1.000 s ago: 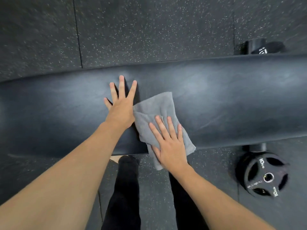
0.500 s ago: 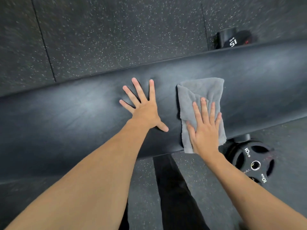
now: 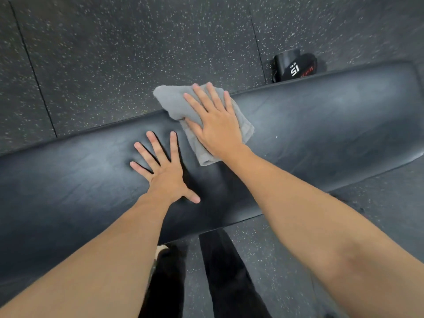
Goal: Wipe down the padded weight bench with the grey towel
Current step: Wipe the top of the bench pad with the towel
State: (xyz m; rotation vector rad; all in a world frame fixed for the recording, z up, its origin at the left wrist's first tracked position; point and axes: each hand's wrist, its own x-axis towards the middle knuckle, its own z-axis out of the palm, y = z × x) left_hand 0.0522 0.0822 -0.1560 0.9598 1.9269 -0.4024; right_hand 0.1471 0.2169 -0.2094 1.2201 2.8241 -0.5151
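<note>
Speckled dark rubber floor [image 3: 119, 53] with tile seams, black weight marked 15 KG [image 3: 294, 65] on it, black trouser legs [image 3: 229, 278] below

the left hand [image 3: 165, 177] lies flat, palm down, fingers spread wide and thumb stuck out to the right, its bare forearm running in from the lower left. the right hand [image 3: 215, 125] is also flat and palm down, fingers extended and slightly fanned, set further forward than the left. its bare forearm comes in from the lower right.
</note>
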